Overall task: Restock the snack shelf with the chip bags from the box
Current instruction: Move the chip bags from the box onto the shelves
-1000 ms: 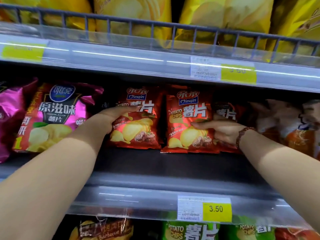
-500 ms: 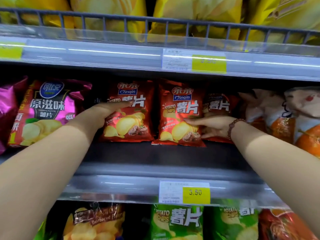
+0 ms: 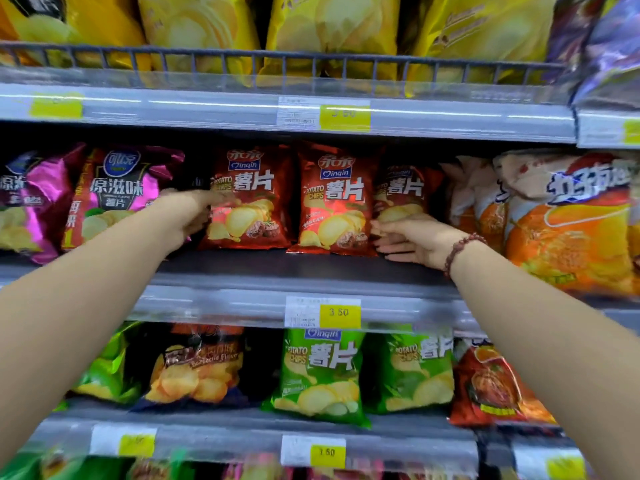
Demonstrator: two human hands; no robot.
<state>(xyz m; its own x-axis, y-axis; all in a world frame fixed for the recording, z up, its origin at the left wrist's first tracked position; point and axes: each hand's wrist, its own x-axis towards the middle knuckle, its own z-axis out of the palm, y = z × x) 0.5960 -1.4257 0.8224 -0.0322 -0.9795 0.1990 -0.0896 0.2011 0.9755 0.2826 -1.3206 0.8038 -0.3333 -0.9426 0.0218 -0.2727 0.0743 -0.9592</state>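
Observation:
Three red Oinqin potato chip bags stand side by side on the middle shelf [image 3: 263,265]. My left hand [image 3: 187,216] is cupped around the left edge of the left red bag [image 3: 252,199], fingers across its front. My right hand [image 3: 408,237], with a bead bracelet on the wrist, lies flat with fingers apart at the lower right corner of the middle red bag [image 3: 336,206]. It is in front of the third red bag [image 3: 403,188], whose lower part it hides. No box is in view.
Pink and purple chip bags [image 3: 114,192] stand left of the red ones, orange bags [image 3: 568,230] to the right. Yellow bags [image 3: 332,26] fill the upper shelf behind a wire rail. Green bags [image 3: 318,372] and others sit on the shelf below. Price tags [image 3: 339,311] line the shelf edges.
My right hand has slid right, off the middle red bag's front to its lower right corner. My left hand stays at the left bag. The view has pulled back, showing more lower shelves.

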